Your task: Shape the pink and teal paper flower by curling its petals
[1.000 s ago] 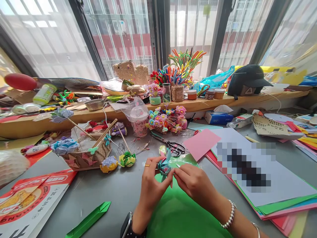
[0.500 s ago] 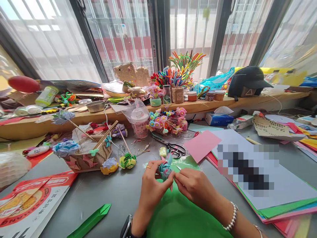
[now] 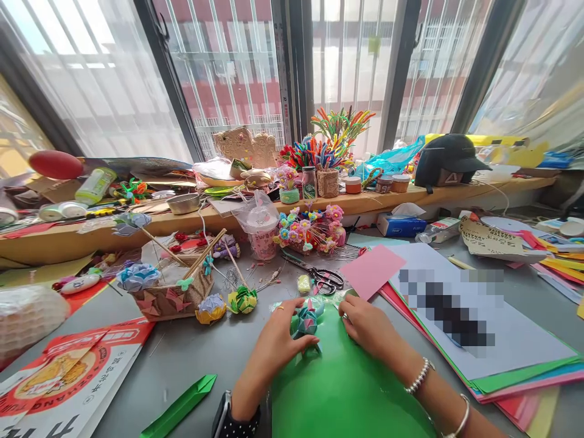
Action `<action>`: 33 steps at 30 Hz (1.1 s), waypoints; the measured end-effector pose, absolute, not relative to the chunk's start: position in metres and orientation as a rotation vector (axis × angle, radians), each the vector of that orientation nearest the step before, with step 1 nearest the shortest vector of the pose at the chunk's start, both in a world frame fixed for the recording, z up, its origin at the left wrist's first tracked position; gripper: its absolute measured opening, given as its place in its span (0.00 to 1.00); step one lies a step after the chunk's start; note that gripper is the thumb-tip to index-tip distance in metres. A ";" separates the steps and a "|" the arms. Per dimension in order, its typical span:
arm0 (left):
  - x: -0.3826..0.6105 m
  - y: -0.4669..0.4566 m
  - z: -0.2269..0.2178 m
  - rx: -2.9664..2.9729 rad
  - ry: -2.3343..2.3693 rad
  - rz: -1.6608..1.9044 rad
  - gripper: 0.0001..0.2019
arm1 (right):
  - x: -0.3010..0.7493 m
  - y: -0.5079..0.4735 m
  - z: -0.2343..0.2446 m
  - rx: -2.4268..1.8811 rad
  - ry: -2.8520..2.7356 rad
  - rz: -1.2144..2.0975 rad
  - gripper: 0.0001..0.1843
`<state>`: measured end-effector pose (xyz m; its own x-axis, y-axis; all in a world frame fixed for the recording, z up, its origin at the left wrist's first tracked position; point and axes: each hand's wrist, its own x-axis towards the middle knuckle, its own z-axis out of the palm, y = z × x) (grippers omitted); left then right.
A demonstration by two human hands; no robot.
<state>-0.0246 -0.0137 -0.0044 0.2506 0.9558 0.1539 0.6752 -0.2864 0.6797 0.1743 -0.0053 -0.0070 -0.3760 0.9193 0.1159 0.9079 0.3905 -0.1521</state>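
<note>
The grey table [image 3: 205, 353] runs under everything. On it, straight before me, lies one bright green sheet [image 3: 347, 389]. To my right is a white sheet [image 3: 515, 340] on top of a fanned stack of coloured paper; its print is blurred out. At near left is a red-and-white poster [image 3: 68, 377], but its lettering is too bent to read. One pink sheet [image 3: 371, 269] lies beyond my right hand, and one pair of scissors [image 3: 326, 280] sits just left of it. One folded green strip [image 3: 180, 407] lies with its long axis running from near-left to far-right.

My left hand [image 3: 280, 340] is curled around the teal-and-pink paper flower [image 3: 305, 322], thumb and fingers grasping it at the far edge of the green sheet. It is roundish, with no clear long axis. Two more loose paper flowers [image 3: 243, 299] lie to the left.

My right hand [image 3: 365, 325] rests knuckles-up on the green sheet, apart from the flower. Whether its fingers pinch anything, I cannot tell.
</note>
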 end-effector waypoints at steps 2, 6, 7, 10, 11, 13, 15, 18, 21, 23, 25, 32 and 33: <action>-0.026 -0.014 -0.003 2.029 1.482 0.775 0.27 | 0.175 -0.003 -0.008 -1.716 -2.438 0.071 0.09; -0.032 -0.014 0.003 1.978 1.464 0.790 0.24 | 0.176 0.001 -0.004 -1.831 -2.410 0.056 0.09; -0.034 -0.014 0.004 1.962 1.483 0.801 0.22 | 0.175 0.002 -0.001 -1.842 -2.411 0.058 0.09; -0.041 -0.012 0.009 1.915 1.652 0.825 0.17 | 0.170 0.009 0.006 -1.852 -2.427 0.067 0.08; -0.044 -0.011 0.010 1.904 1.720 0.825 0.16 | 0.166 0.013 0.008 -1.853 -2.439 0.072 0.08; -0.049 -0.010 0.011 1.890 1.837 0.805 0.15 | 0.159 0.023 0.010 -1.840 -2.492 0.094 0.09; -0.052 -0.009 0.011 1.879 1.931 0.755 0.13 | 0.149 0.035 0.013 -1.811 -2.566 0.132 0.09; -0.055 -0.009 0.008 1.842 2.066 0.630 0.11 | 0.135 0.049 0.018 -1.773 -2.641 0.157 0.13; -0.055 -0.009 0.006 1.792 2.159 0.506 0.10 | 0.122 0.061 0.024 -1.743 -2.685 0.167 0.14; -0.055 -0.009 0.005 1.773 2.188 0.446 0.10 | 0.114 0.067 0.026 -1.710 -2.713 0.187 0.14; -0.055 -0.009 0.005 1.771 2.197 0.405 0.10 | 0.106 0.074 0.027 -1.655 -2.750 0.228 0.14; -0.052 -0.010 0.007 1.774 2.203 0.317 0.13 | 0.078 0.085 0.029 -1.558 -2.808 0.314 0.14; -0.052 -0.010 0.006 1.773 2.207 0.305 0.14 | 0.074 0.086 0.029 -1.559 -2.810 0.322 0.14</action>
<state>-0.0517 -0.0104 0.0064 -0.1982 0.9756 -0.0942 0.9136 0.2187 0.3428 0.0741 0.0857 0.0290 -0.5310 0.8296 -0.1726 0.8472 0.5150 -0.1309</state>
